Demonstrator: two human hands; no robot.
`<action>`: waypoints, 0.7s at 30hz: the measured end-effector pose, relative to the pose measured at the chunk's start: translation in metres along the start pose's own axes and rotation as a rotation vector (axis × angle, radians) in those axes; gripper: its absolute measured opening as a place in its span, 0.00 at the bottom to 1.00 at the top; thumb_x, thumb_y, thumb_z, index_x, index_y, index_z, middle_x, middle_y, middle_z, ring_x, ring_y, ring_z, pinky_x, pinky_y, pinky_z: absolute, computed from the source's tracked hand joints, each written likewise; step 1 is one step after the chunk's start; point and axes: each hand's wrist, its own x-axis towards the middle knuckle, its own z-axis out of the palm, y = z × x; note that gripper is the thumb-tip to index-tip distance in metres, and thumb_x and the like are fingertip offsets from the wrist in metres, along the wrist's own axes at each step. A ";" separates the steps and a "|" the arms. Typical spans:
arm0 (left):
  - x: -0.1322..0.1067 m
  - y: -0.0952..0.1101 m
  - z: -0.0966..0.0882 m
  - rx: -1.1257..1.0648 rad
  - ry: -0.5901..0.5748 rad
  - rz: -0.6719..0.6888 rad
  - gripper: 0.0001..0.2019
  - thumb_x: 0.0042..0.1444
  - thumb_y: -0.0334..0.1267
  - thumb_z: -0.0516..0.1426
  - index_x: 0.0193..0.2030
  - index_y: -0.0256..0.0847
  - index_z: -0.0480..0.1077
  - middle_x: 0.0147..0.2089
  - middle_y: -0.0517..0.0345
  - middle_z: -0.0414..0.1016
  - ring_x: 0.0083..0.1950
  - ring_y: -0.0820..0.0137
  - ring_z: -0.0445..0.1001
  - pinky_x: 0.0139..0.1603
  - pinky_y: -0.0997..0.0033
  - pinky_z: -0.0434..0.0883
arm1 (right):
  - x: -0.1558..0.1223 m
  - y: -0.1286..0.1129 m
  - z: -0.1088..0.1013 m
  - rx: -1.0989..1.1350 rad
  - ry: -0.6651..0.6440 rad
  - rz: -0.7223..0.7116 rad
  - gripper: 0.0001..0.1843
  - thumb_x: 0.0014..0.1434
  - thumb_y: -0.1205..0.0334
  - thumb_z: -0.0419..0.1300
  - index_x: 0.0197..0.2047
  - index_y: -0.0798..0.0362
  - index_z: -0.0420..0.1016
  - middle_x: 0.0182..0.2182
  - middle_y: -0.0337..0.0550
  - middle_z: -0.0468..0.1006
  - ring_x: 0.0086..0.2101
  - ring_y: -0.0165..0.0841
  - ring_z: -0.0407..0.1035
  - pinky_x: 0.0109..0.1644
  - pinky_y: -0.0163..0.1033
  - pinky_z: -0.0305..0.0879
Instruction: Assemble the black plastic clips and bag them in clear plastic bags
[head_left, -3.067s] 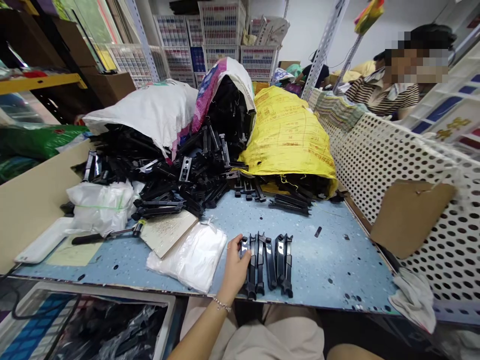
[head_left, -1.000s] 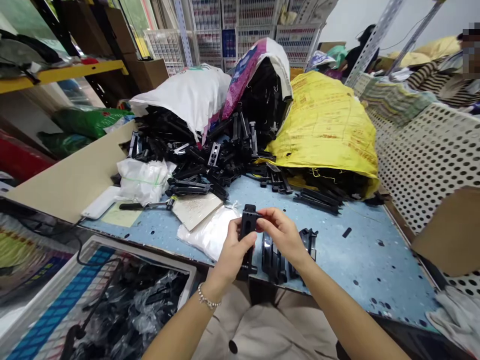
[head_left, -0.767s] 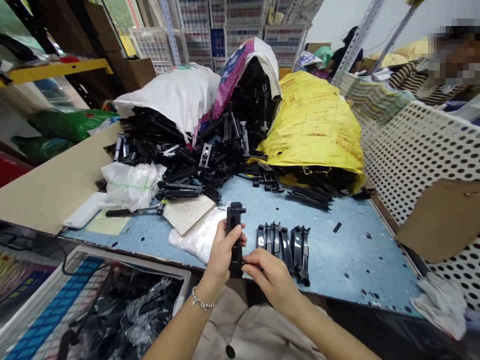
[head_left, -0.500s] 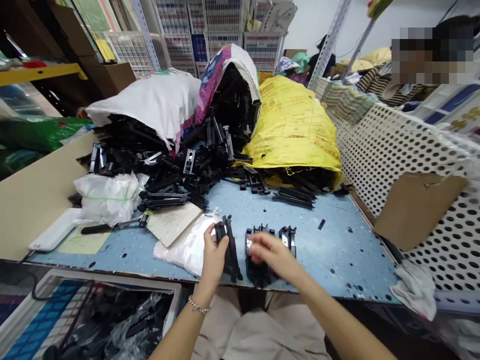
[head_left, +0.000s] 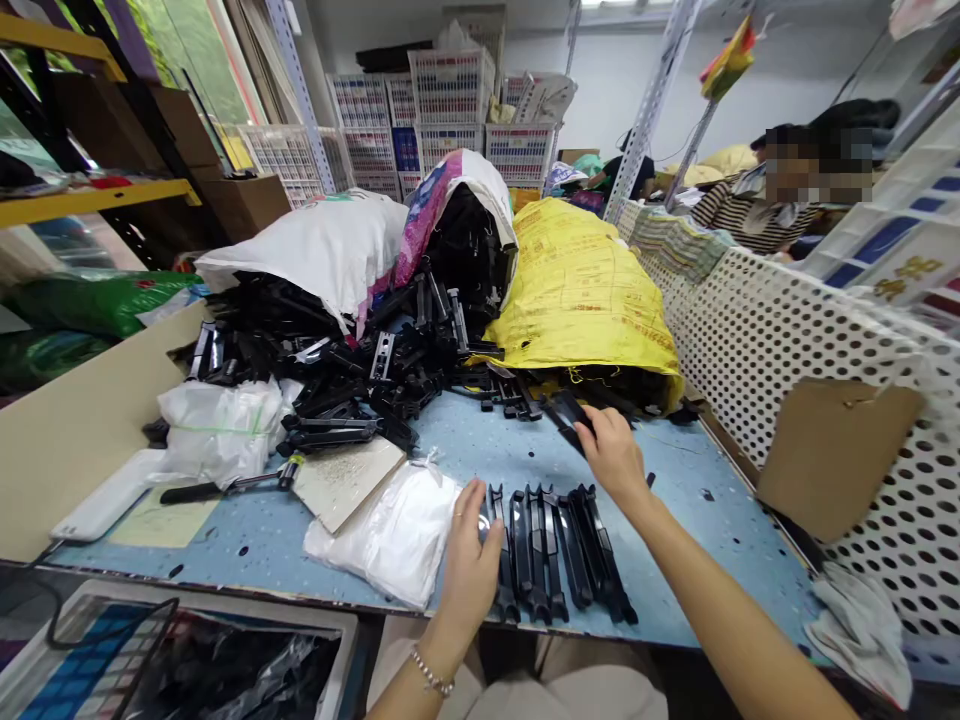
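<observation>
My left hand point(head_left: 471, 560) rests with fingers together against the left end of a row of several black plastic parts point(head_left: 559, 545) lined up on the blue table point(head_left: 697, 540) near its front edge. My right hand point(head_left: 613, 455) reaches further back and closes on another black plastic part point(head_left: 568, 412) lying in front of the yellow sack point(head_left: 581, 285). A large heap of the same black parts point(head_left: 360, 350) spills from the white sack point(head_left: 307, 240) and the pink-and-white sack point(head_left: 457, 180) behind.
A clear plastic bag point(head_left: 390, 535), a beige card point(head_left: 346, 480), a black-handled tool point(head_left: 225, 487) and a tied white bag point(head_left: 217, 430) lie to the left. A perforated white panel point(head_left: 787, 350) with cardboard point(head_left: 836, 455) borders the right. A person point(head_left: 757, 205) sits beyond it.
My left hand set the black part it held down into the row on the table. My right hand left the row and reached back toward the yellow sack, taking hold of a loose part.
</observation>
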 end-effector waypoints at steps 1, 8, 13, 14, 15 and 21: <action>0.004 0.010 0.005 -0.109 -0.031 -0.010 0.29 0.59 0.46 0.55 0.66 0.45 0.55 0.70 0.46 0.54 0.70 0.59 0.53 0.69 0.55 0.53 | -0.015 -0.018 -0.002 0.023 0.019 -0.049 0.18 0.65 0.58 0.50 0.55 0.52 0.68 0.40 0.51 0.72 0.44 0.45 0.65 0.46 0.48 0.64; 0.022 0.058 -0.003 -0.614 -0.052 -0.222 0.19 0.57 0.50 0.57 0.50 0.43 0.64 0.38 0.60 0.72 0.36 0.72 0.73 0.36 0.75 0.72 | -0.074 -0.089 -0.026 0.554 -0.126 -0.315 0.15 0.66 0.62 0.50 0.55 0.46 0.68 0.42 0.46 0.74 0.43 0.38 0.69 0.45 0.44 0.69; 0.004 0.060 -0.020 -0.782 -0.270 -0.331 0.20 0.55 0.53 0.58 0.46 0.41 0.63 0.25 0.67 0.65 0.18 0.78 0.62 0.19 0.78 0.62 | -0.050 -0.083 -0.024 0.561 -0.142 -0.293 0.14 0.67 0.57 0.50 0.53 0.49 0.65 0.43 0.48 0.72 0.42 0.38 0.69 0.45 0.45 0.69; 0.001 0.061 -0.022 -0.770 -0.296 -0.343 0.20 0.55 0.53 0.57 0.47 0.40 0.64 0.24 0.66 0.65 0.19 0.77 0.62 0.19 0.78 0.62 | -0.047 -0.085 -0.023 0.543 -0.140 -0.338 0.12 0.67 0.57 0.50 0.51 0.49 0.66 0.41 0.48 0.72 0.42 0.38 0.68 0.45 0.45 0.68; -0.002 0.062 -0.024 -0.746 -0.312 -0.355 0.21 0.55 0.53 0.57 0.48 0.40 0.64 0.23 0.65 0.65 0.19 0.76 0.64 0.20 0.77 0.63 | -0.045 -0.087 -0.022 0.524 -0.136 -0.387 0.10 0.67 0.58 0.50 0.48 0.50 0.67 0.40 0.48 0.72 0.41 0.39 0.68 0.44 0.46 0.68; -0.001 0.071 -0.036 -0.537 -0.226 -0.275 0.24 0.50 0.48 0.63 0.52 0.42 0.69 0.28 0.60 0.72 0.31 0.67 0.72 0.31 0.72 0.69 | -0.037 -0.105 -0.024 0.621 -0.301 -0.385 0.10 0.68 0.56 0.48 0.43 0.49 0.67 0.34 0.43 0.71 0.36 0.35 0.67 0.40 0.40 0.66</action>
